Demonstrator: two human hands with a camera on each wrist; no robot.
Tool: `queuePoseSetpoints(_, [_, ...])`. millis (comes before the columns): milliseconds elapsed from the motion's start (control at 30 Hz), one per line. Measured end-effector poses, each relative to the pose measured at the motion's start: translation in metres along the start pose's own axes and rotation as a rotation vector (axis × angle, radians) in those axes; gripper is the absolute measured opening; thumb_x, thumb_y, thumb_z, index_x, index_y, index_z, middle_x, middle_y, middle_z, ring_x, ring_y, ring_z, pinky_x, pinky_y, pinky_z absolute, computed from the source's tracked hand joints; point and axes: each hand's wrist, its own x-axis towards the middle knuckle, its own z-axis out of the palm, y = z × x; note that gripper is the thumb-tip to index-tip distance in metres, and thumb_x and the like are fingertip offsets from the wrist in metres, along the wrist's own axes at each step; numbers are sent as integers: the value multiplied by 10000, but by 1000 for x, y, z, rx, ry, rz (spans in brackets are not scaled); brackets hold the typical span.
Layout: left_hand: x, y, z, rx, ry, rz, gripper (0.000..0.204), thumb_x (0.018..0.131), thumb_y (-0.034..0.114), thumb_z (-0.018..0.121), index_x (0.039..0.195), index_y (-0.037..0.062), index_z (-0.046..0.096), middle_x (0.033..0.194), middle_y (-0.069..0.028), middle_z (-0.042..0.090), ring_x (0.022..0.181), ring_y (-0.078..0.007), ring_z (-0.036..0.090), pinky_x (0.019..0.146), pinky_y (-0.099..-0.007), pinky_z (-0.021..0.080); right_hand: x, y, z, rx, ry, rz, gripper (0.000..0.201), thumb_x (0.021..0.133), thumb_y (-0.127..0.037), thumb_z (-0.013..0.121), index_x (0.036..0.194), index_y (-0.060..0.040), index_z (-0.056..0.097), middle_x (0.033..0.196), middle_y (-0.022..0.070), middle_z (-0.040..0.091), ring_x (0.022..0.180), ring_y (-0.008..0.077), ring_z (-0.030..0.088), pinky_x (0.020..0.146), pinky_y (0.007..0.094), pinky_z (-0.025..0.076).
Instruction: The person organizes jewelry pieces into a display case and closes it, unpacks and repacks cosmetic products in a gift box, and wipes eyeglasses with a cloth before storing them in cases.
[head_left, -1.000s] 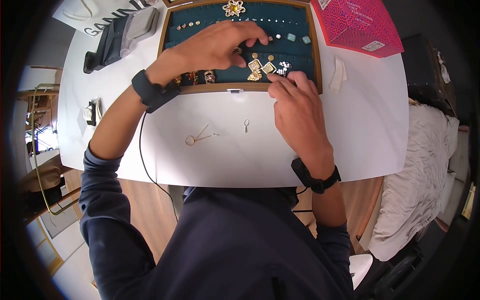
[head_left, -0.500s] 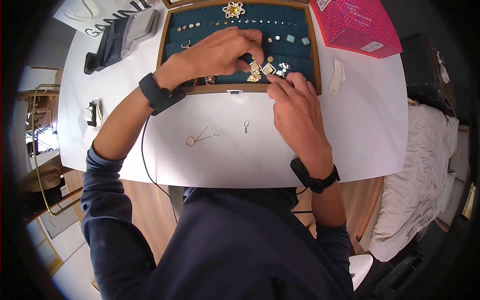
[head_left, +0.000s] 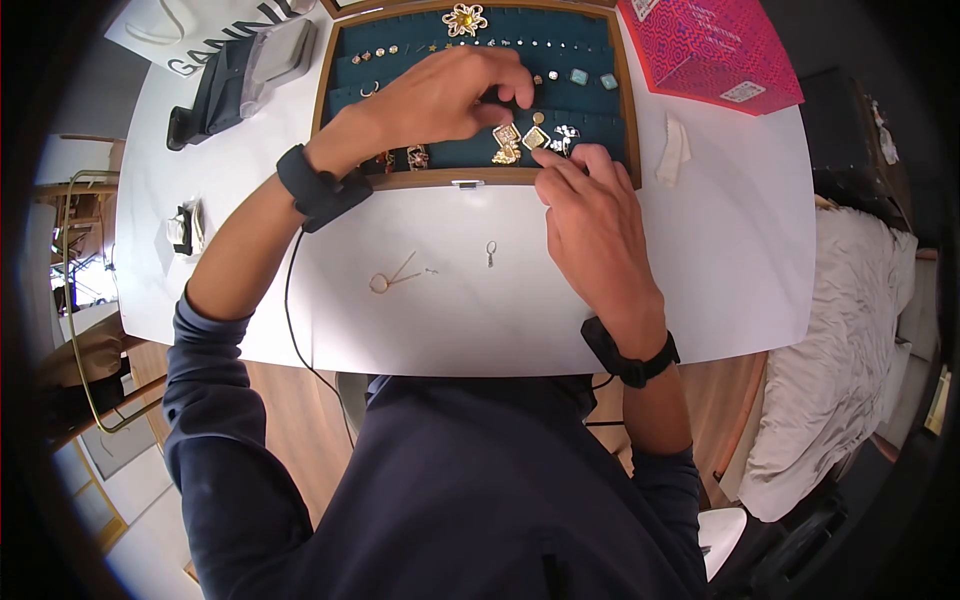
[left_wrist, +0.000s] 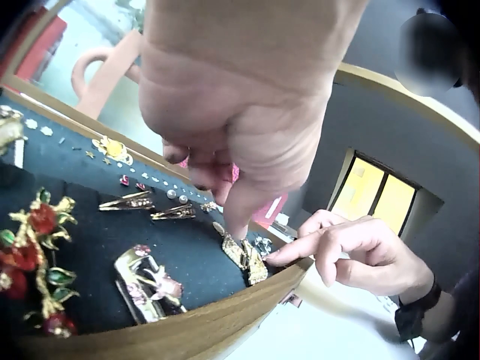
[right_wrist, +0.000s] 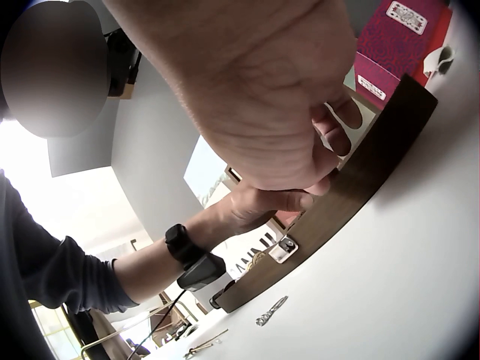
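A person reaches with both hands into a wooden-framed jewellery box (head_left: 430, 179). The left hand (head_left: 445, 95) arches over the teal lining, palm down, its thumb well apart from its bent fingers; nothing shows gripped between them. The thumb tip is right at a gold drop earring (head_left: 507, 145) just below it; whether they touch cannot be told. The right hand (head_left: 598, 220) rests by the front rim, index finger reaching in, the others loosely bent, holding nothing visible. Just beyond that fingertip sits a diamond-shaped gold earring (head_left: 537, 138), mate to the first, with a white floral piece (head_left: 567, 138) beside it.

The step in hand seems to be settling the gold earrings in the lining. The next move probably calls for a fine thumb-and-finger pinch by the left hand, while the right steadies the neighbouring piece.

Nearer the body than both hands, on the white table (head_left: 450, 330), lie a silver drop earring (head_left: 491, 255) and, further to the left, a gold hoop with chains (head_left: 380, 283).
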Motion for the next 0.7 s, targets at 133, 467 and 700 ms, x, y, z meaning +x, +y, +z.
queuePoseSetpoints(133, [8,5,8,41,92,-93,116,798,-6,750,906,36,737,931,-110,680,887,-318,682,794,-423,531,1,0,5,3,8,-25,146,851,-6,606,952,36,704,1228,121,721,1080,274,571,996,449,471])
queuePoseSetpoints(467, [11,15,15,142,13,-87,58,805,-17,700,843,-8,743,904,-125,695,856,-333,680,788,-416,523,0,0,3,1,13,0,143,861,-9,602,951,35,705,1227,118,722,1092,278,569,1008,448,464])
queuePoseSetpoints(700, [9,11,16,22,-10,-122,91,778,-34,694,849,2,737,827,-133,713,811,-336,694,759,-411,530,0,0,4,13,20,-13,139,856,0,610,950,42,703,1227,121,721,1083,276,573,980,435,469])
